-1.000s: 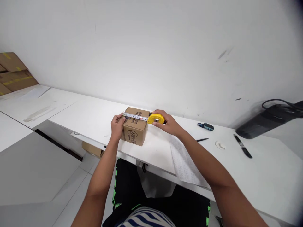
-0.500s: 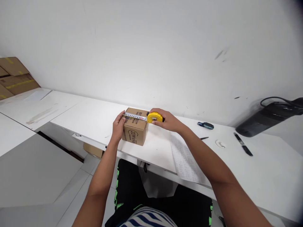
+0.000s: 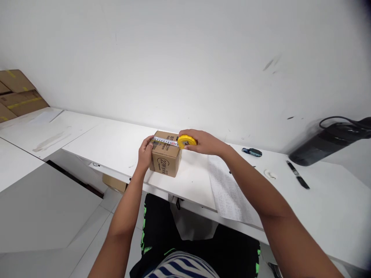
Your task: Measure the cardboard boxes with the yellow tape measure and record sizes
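A small cardboard box (image 3: 165, 164) with printed lettering sits on the white table. Across its top lies the pulled-out blade of a tape measure (image 3: 185, 141), whose yellow case is at the box's right edge. My right hand (image 3: 204, 143) is wrapped round that case. At the left edge of the box, my left hand (image 3: 145, 150) pinches the end of the blade against the cardboard; the very tip is hidden under the fingers.
Right of the box, a written sheet of paper (image 3: 228, 193) lies partly under my right forearm. Beyond it are a dark blue object (image 3: 252, 152), a white curved piece (image 3: 270, 175), a watch-like strap (image 3: 298, 175) and a black bottle (image 3: 324, 144). Cardboard boxes (image 3: 23, 94) stand far left.
My right hand has shifted slightly left with the tape measure's case and tilted it, so the case now reaches over the box's right edge. My left hand stays at the left edge.
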A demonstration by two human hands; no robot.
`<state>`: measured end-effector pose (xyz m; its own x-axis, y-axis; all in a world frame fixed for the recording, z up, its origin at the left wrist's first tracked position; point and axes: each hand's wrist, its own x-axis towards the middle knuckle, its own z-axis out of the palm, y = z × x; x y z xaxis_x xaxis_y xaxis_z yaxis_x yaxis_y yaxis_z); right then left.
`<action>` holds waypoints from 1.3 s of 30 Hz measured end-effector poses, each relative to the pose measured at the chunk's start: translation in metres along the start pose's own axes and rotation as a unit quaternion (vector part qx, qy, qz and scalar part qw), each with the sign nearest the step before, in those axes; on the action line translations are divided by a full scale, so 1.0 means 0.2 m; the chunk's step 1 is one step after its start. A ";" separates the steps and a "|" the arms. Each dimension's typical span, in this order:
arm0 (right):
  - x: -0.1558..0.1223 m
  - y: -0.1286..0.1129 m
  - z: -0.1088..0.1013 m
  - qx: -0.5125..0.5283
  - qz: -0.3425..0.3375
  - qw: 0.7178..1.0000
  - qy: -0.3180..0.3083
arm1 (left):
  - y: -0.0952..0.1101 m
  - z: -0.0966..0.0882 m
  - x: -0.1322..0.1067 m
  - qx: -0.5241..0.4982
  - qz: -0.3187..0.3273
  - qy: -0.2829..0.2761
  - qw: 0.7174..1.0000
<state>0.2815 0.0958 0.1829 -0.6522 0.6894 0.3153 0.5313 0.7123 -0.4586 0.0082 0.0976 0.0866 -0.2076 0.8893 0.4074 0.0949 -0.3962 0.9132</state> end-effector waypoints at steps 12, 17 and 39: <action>-0.02 0.00 0.01 -0.007 0.007 1.000 0.007 | -0.01 -0.09 0.03 0.092 0.059 -0.064 0.992; -0.04 0.01 0.03 -0.010 0.010 1.000 0.023 | 0.06 -0.18 0.07 0.171 0.037 -0.134 0.975; -0.06 -0.03 0.04 -0.076 0.028 0.997 0.014 | 0.28 -0.16 0.06 0.620 0.176 -0.172 0.745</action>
<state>0.2824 0.0826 0.1749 -0.6044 0.7310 0.3168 0.6443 0.6824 -0.3453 -0.0202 0.0796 0.1425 0.2845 0.8703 0.4021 0.9552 -0.2929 -0.0419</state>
